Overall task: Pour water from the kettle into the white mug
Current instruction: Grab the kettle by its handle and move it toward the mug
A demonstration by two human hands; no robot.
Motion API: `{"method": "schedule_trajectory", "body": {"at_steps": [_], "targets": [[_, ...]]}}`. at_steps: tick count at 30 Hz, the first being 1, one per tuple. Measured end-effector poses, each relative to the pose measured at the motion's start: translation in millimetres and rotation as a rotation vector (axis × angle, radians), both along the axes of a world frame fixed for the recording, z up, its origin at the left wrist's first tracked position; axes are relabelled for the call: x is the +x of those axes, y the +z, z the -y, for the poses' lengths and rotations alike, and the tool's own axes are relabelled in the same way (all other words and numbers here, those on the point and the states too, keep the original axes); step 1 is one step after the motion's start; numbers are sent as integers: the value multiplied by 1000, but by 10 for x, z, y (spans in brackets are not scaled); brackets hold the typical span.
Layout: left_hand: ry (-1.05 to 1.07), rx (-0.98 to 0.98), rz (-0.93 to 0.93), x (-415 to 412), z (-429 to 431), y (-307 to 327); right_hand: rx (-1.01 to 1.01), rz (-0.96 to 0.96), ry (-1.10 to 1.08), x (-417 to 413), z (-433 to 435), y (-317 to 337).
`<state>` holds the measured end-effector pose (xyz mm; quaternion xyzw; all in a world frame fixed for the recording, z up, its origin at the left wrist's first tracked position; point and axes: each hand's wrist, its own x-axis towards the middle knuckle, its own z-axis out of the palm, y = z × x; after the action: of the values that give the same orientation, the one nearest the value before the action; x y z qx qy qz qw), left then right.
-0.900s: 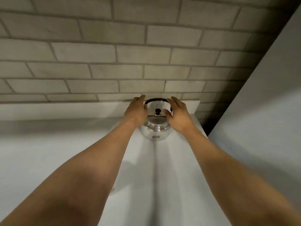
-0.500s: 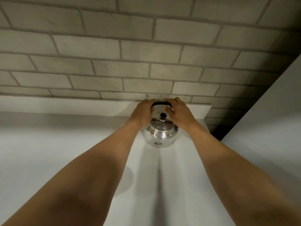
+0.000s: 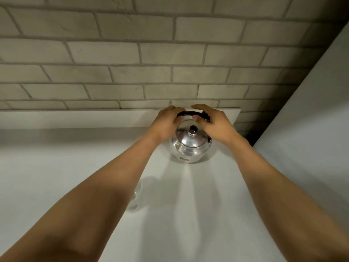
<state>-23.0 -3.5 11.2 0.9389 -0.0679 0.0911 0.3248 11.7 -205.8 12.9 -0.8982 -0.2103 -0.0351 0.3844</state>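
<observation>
A shiny steel kettle (image 3: 189, 146) with a black knob on its lid stands at the back of the white counter (image 3: 188, 205), close to the brick wall. Its black arched handle (image 3: 188, 113) is upright. My left hand (image 3: 166, 123) is wrapped around the handle's left end and my right hand (image 3: 213, 123) around its right end. A small part of the white mug (image 3: 136, 197) shows on the counter just beside my left forearm, which hides most of it.
A grey brick wall (image 3: 151, 72) rises behind the counter's low white upstand (image 3: 75, 119). A tall pale panel (image 3: 311, 129) closes the right side, with a dark gap at the corner behind it.
Both hands have closed from the kettle's sides up onto its handle. The view has tilted slightly, so the kettle sits a little further right in frame.
</observation>
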Motion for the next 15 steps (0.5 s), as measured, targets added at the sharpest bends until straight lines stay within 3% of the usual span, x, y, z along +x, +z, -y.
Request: {"method": "schedule_trajectory", "body": {"at_steps": [9,15], "targets": [[-100,-91,121,-928,-152,361,-47,240,-68,-1092,-183,414],[-71,-322,214,-1719,-211,248,20,291,-165,-1869,-247,571]]}}
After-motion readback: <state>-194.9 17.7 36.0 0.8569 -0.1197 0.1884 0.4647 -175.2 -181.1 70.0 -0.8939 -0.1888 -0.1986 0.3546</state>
